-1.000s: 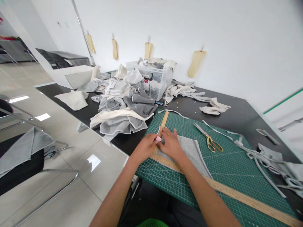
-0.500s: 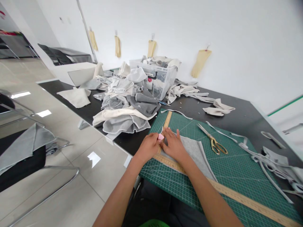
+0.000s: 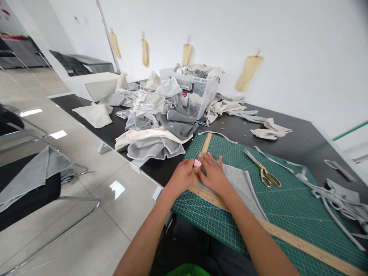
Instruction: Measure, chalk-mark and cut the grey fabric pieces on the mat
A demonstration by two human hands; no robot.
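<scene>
In the head view my left hand pinches a small pink piece of tailor's chalk at the short arm of a wooden L-square ruler. Beside it, my right hand lies flat with the fingers stretched out, pressing on the ruler and a grey cloth. The cloth lies on a green cutting mat, with the ruler's long arm along its near edge. Right of the cloth rest scissors with gold handles. My right hand and forearm hide part of the cloth and ruler.
A heap of grey and cream cloths stands left of the mat, before a clear plastic bin full of fabric. Fabric strips lie at the right. A chair with cloth on it stands at left. Yellow gloves hang on the wall.
The view has shifted slightly, so the scene sits a little further right in the picture. Both hands keep nearly the same place on the ruler and cloth.
</scene>
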